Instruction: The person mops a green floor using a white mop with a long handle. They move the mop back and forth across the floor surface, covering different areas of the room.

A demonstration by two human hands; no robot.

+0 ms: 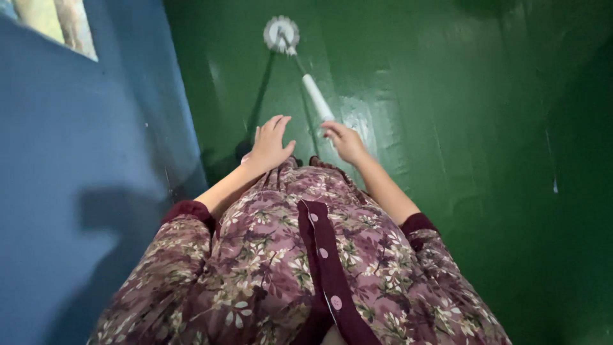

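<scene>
near the upper middle of the frame the mop (281, 34) has its round pale head flat on the green floor (460, 128), and its thin rod runs down to a white grip (317, 97) that ends at my right hand (345, 142).

as for progress, i judge the mopping is somewhere midway: the floor shines wet in streaks around the grip and to its right, while the far right of the frame is too dark for me to say whether it is wiped. the strip along the blue wall (70, 160) at the left looks duller, so i would guess it is still to do.

my right hand is curled round the lower end of the grip, fingers closed on it, thumb side up. my left hand (269, 144) sits just beside it, to the left in the frame, fingers spread and loosely open, palm down, holding nothing; it hovers above the floor just beyond the floral dress (306, 255), and i cannot tell whether it touches the cloth.
</scene>
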